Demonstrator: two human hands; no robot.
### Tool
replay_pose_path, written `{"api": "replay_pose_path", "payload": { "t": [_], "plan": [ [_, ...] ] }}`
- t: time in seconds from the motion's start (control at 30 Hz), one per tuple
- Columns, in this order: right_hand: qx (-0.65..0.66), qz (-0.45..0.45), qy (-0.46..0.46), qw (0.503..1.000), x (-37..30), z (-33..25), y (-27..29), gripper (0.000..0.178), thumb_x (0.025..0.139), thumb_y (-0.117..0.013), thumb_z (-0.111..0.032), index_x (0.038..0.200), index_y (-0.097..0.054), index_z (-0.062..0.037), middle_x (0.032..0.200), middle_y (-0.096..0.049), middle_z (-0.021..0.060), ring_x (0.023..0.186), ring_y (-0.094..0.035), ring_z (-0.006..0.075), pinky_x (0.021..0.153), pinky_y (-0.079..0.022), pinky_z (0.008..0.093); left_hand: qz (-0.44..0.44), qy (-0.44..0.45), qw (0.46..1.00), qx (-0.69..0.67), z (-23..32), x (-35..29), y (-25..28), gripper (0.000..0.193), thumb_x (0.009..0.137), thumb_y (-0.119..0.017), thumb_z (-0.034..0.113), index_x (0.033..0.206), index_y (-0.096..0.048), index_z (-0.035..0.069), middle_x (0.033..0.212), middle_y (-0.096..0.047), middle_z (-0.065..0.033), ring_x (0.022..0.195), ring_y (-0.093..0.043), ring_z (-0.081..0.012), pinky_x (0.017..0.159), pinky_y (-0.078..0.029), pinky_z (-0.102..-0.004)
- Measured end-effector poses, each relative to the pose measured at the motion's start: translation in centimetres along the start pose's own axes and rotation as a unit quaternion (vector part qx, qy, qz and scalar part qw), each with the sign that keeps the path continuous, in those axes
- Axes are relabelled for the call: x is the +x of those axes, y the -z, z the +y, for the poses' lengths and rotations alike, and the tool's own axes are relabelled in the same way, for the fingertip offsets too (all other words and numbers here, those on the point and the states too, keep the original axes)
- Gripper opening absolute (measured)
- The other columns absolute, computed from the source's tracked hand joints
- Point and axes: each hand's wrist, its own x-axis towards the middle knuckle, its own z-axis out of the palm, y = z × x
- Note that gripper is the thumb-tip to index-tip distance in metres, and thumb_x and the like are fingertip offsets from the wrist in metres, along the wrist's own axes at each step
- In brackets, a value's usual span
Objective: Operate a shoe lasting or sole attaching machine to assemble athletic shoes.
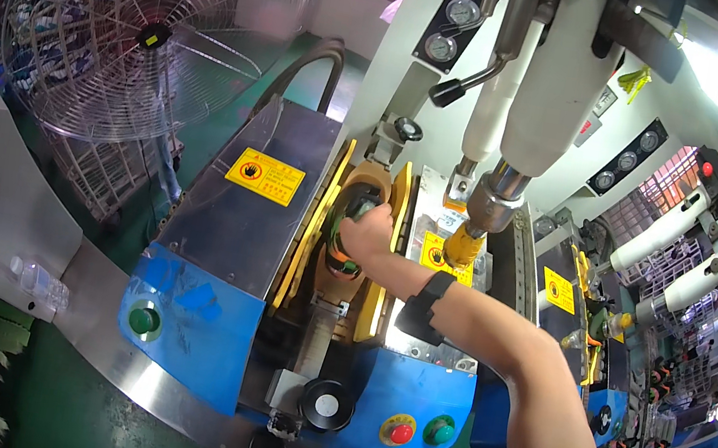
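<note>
My right arm comes in from the lower right, with a black band (426,306) on the wrist. My right hand (367,231) is closed on the upper part of a dark shoe (342,262) with green and orange patches. The shoe sits in the slot of a press machine, on a tan base (335,290). A yellow pad (312,230) stands on its left and another yellow pad (388,257) on its right. My fingers partly hide the shoe's opening. My left hand is out of view.
A white press arm with a yellow-wrapped tip (464,246) hangs right of the slot. A black handwheel (327,405), red button (401,433) and green buttons are on the blue front. A large wire fan (153,35) stands left. A plastic bottle (39,282) lies on the left ledge.
</note>
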Motion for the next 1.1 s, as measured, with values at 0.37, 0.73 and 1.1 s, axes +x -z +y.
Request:
{"api": "replay_pose_path", "payload": {
  "t": [0.37,0.73,1.1],
  "plan": [
    [0.041,0.152,0.053,0.986,0.2,0.4,-2.2,0.046,0.078,-0.059,-0.010,0.115,-0.039,0.0077,0.110,-0.049,0.0319,0.105,-0.051,0.0480,0.091,-0.043,0.0526,-0.064,-0.193,0.972,0.120,-1.3,1.0,-0.5,0.088,0.076,-0.076,0.012,0.145,-0.023,-0.002,0.136,-0.042,-0.0242,0.126,-0.042,-0.0346,0.105,-0.035,-0.0440],
    [0.091,-0.191,0.373,0.903,-18.7,-3.6,9.1,0.050,0.087,-0.062,-0.029,0.121,-0.047,0.0036,0.103,-0.055,0.0208,0.095,-0.055,0.0388,0.082,-0.046,0.0458,0.017,-0.360,0.831,0.423,18.5,7.0,-6.5,0.068,0.079,-0.071,0.039,0.122,-0.048,-0.008,0.106,-0.062,-0.0285,0.098,-0.060,-0.0434,0.086,-0.047,-0.0479],
    [-0.060,-0.271,0.425,0.862,-21.9,-2.2,4.5,0.053,0.089,-0.057,-0.040,0.119,-0.048,0.0016,0.102,-0.054,0.0174,0.095,-0.054,0.0317,0.083,-0.045,0.0403,0.012,-0.357,0.820,0.447,16.7,7.7,-5.9,0.033,0.075,-0.070,0.020,0.100,-0.062,-0.001,0.079,-0.066,-0.0214,0.072,-0.063,-0.0417,0.063,-0.050,-0.0491]
  ]
}}
